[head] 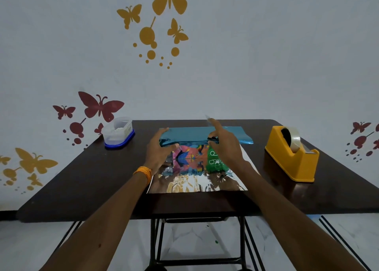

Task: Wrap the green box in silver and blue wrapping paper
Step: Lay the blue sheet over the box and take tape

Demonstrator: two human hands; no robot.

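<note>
Green box (214, 161): sits at the middle of the frame on the sheet. I see its near face, a colourful print with a green panel at its right end; its top is under the blue fold.
Wrapping paper (190, 134): lies flat on the table with the silver side up and runs toward the bottom of the frame. Its far part is folded over the box, blue side showing, and a blue flap sticks out to the right, past the box.
Left hand (159, 149): at the left end of the box, with the fingers laid over the top of the blue fold and the thumb pressed to its front edge, so it pinches the paper against the box.
Right hand (225, 147): at the right end of the fold, with the index finger raised straight toward the top of the frame. A faint pale sliver shows at its tip, but I cannot make out what it is. The thumb is at the fold's front edge. I cannot tell how the other fingers lie.
Thread band (143, 172): orange, on the left wrist.
Tape dispenser (291, 157): yellow, loaded with clear tape, at the right of the frame, well apart from the paper.
Plastic container (118, 134): clear with a blue base, at the left, near the table's far edge.
Table (82, 178): dark brown, standing against a pale wall with butterfly decals (100, 106).
</note>
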